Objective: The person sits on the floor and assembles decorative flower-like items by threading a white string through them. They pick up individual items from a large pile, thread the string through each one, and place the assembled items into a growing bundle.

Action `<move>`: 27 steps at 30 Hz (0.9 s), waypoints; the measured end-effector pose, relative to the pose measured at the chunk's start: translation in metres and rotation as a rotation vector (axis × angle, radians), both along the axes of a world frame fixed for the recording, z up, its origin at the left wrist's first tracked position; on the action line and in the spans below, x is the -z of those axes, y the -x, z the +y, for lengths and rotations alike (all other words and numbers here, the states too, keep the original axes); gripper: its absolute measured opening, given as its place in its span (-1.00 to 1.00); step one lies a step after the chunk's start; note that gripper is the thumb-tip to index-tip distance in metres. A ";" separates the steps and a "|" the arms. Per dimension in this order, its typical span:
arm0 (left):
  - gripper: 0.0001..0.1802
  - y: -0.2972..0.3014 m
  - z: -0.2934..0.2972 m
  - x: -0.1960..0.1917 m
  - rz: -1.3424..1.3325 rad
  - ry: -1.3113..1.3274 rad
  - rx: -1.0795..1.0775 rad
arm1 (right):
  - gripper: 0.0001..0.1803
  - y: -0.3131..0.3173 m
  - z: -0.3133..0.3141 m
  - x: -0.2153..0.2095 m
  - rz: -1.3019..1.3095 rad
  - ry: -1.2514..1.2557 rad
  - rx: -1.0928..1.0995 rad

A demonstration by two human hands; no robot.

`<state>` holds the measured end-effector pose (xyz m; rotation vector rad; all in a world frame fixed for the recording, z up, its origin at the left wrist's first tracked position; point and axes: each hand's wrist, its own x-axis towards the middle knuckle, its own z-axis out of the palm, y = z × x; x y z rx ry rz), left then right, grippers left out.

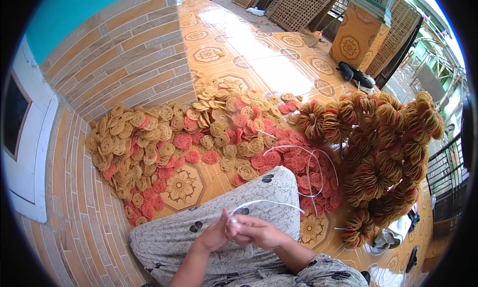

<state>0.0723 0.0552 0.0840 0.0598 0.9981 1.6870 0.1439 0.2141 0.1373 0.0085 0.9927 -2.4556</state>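
Over my lap, my left hand (215,234) and my right hand (255,232) meet with fingertips pinched together. Between them they grip a thin white plastic strap (269,201), whose free length arches up and to the right over my knee. Two more white straps (318,173) lie in loops on a heap of pink-red coiled discs (284,155) just beyond my knee. Tan coiled discs (144,125), thin and lacy like raw crackers, spread in a big pile to the left and ahead. The exact hold on the strap is partly hidden by my fingers.
To my right, thick strung bundles (378,157) of tan and red discs stand high. A brick-faced wall (134,48) closes off the left side, beside a white door (30,137). Dark shoes (354,76) lie near a tiled pillar (354,35); woven racks (303,8) lean behind.
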 end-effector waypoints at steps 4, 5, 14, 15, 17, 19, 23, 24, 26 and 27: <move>-0.57 0.021 -0.047 -0.026 -0.171 -0.328 -0.446 | -0.74 -0.004 -0.062 0.011 0.053 -0.062 -0.369; -0.64 0.033 -0.063 -0.030 -0.207 -0.475 -0.549 | -0.75 -0.009 -0.070 0.013 0.010 -0.080 -0.404; -0.75 0.079 -0.174 -0.016 0.184 -0.253 -1.140 | -0.76 -0.043 -0.087 0.030 -0.334 -0.151 -0.589; -0.76 0.082 -0.177 -0.014 0.217 -0.219 -1.168 | -0.77 -0.044 -0.089 0.031 -0.346 -0.189 -0.610; -0.74 0.088 -0.183 -0.013 0.256 -0.129 -1.220 | -0.79 -0.047 -0.092 0.032 -0.398 -0.229 -0.658; -0.73 0.096 -0.186 -0.014 0.329 -0.067 -1.256 | -0.79 -0.048 -0.095 0.035 -0.454 -0.229 -0.657; -0.76 0.112 -0.185 -0.015 0.393 0.032 -1.267 | -0.76 -0.048 -0.110 0.041 -0.416 -0.337 -0.707; -0.75 0.115 -0.183 -0.013 0.425 0.053 -1.256 | -0.75 -0.048 -0.116 0.041 -0.366 -0.401 -0.697; -0.78 0.119 -0.175 -0.005 0.484 0.189 -1.213 | -0.69 -0.043 -0.116 0.035 -0.068 -0.716 -0.781; -0.80 0.121 -0.170 0.001 0.501 0.249 -1.161 | -0.66 -0.033 -0.111 0.031 0.275 -0.814 -0.654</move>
